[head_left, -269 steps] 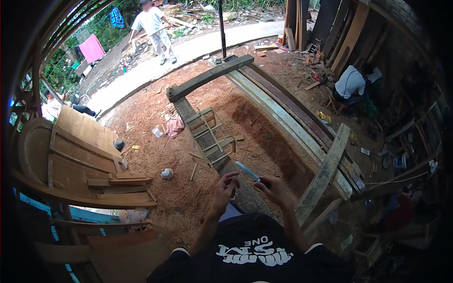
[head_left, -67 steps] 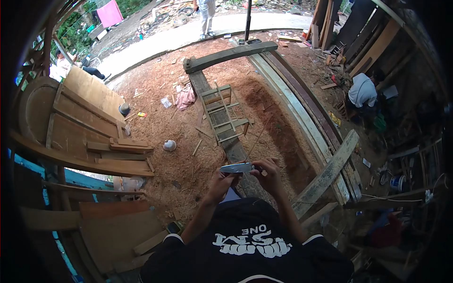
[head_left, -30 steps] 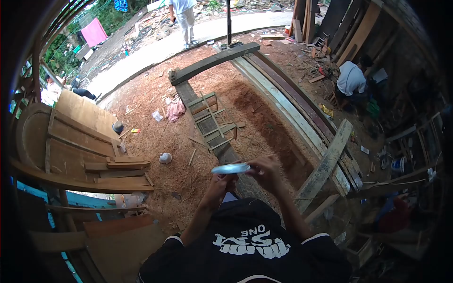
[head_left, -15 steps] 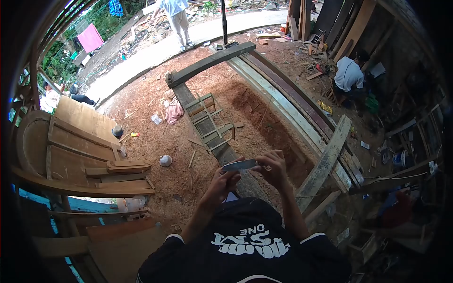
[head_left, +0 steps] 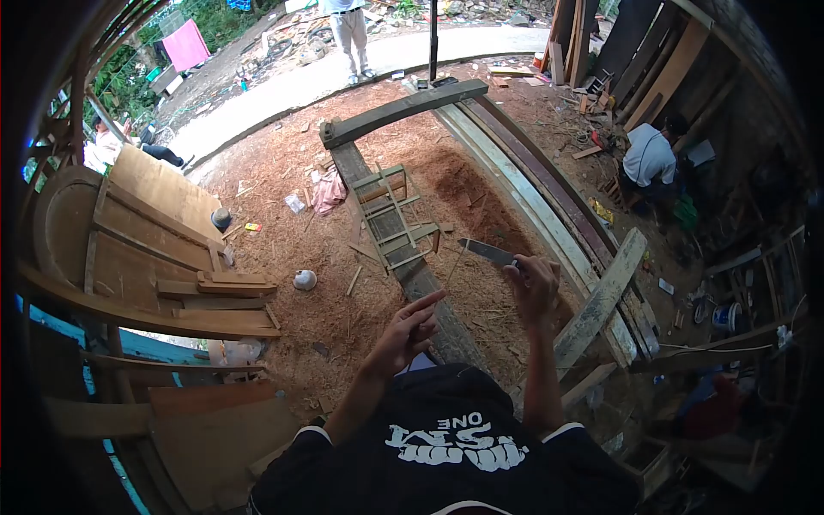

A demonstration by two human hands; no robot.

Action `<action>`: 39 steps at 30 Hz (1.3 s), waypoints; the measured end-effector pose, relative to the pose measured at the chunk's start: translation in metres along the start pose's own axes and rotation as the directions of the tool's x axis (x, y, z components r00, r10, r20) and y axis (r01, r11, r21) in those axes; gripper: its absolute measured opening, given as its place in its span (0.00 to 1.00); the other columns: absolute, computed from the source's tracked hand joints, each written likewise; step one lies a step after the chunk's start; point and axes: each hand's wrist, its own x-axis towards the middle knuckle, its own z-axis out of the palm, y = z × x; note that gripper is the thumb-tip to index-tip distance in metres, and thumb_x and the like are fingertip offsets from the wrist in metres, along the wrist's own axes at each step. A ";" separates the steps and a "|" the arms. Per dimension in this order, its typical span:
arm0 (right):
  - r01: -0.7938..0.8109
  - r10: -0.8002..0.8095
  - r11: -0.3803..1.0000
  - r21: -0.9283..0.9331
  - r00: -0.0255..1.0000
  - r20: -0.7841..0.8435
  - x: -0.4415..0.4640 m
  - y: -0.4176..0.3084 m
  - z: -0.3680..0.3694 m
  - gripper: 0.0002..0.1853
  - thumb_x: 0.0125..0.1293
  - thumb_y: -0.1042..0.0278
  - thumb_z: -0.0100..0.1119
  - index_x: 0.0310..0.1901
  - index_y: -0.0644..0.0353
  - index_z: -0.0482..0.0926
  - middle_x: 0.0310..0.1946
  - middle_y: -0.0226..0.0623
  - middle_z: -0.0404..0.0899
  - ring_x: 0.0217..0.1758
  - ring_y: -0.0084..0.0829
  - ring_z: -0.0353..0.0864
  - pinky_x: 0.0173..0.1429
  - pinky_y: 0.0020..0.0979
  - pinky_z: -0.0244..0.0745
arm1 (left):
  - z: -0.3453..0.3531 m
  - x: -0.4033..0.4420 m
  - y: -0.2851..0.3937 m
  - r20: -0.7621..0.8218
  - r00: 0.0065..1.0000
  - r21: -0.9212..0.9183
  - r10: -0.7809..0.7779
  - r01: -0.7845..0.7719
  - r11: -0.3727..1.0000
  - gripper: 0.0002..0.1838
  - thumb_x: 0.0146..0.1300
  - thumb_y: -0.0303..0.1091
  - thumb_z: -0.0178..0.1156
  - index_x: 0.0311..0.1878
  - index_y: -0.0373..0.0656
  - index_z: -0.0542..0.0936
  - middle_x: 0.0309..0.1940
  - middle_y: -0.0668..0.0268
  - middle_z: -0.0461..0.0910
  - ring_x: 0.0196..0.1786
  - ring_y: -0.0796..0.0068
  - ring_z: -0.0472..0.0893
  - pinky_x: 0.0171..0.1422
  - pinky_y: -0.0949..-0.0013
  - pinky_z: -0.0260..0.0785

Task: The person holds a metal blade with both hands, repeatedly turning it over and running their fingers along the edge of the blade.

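Note:
My right hand point(head_left: 536, 287) is closed around the handle of a knife point(head_left: 491, 252). Its flat grey blade points up and to the left, clear of my other hand. My left hand point(head_left: 410, 330) is in front of my chest, index finger stretched out and the others partly curled; I see nothing held in it. Both hands are above the near end of a weathered plank point(head_left: 418, 287). Farther along that plank rests a small slatted wooden frame point(head_left: 390, 206), with loose strips beside it.
Long boards point(head_left: 515, 189) run along the right, crossed by a slanted beam point(head_left: 601, 296). Curved wooden panels point(head_left: 129, 249) stand left. Sawdust, a white round object point(head_left: 305, 280) and a pink cloth point(head_left: 329, 190) lie on the ground. A person point(head_left: 648, 154) crouches right; another point(head_left: 348, 39) stands behind.
The knife has moved right and away from my left hand, which touched its blade before. My left index finger is now stretched out. The view has shifted slightly.

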 end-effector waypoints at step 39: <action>0.285 -0.286 0.957 -0.057 0.958 -0.005 -0.032 -0.052 0.031 0.21 0.71 0.41 0.56 0.35 0.49 0.86 0.21 0.28 0.80 0.27 0.26 0.78 0.45 0.35 0.67 | -0.028 -0.028 -0.006 -0.075 0.960 0.505 0.270 -0.197 0.840 0.16 0.75 0.28 0.54 0.63 0.39 0.79 0.23 0.80 0.68 0.21 0.93 0.59 0.23 0.81 0.49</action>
